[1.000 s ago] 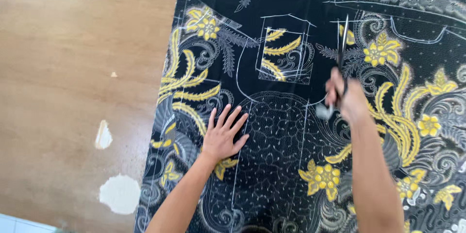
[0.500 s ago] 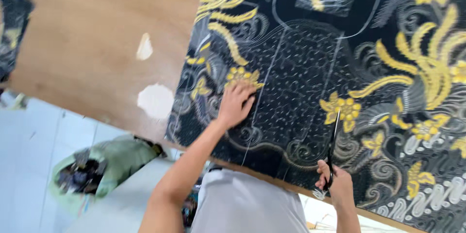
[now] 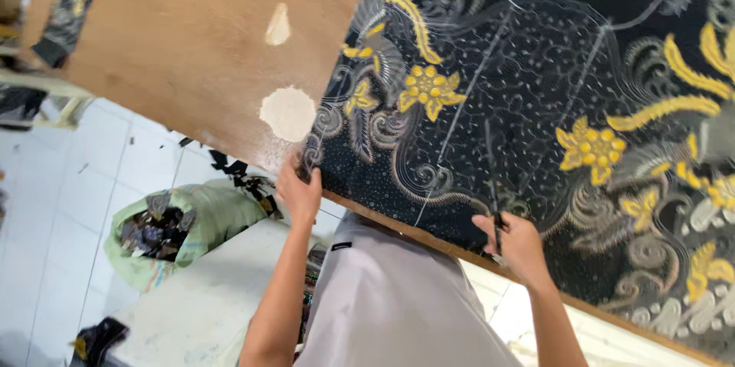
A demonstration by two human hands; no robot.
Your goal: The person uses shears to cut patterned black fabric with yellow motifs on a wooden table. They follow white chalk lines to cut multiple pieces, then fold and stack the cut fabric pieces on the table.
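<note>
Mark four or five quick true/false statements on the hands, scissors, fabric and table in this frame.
1. The right hand holds scissors over the fabric. True.
2. The left hand lies flat mid-cloth. False: it has a grip on the fabric's corner at the table edge.
3. The fabric is plain white. False: dark with yellow flowers and pale chalk-like lines.
4. A green bag of scraps sits on the floor. True.
5. The wooden tabletop has pale patches. True.
</note>
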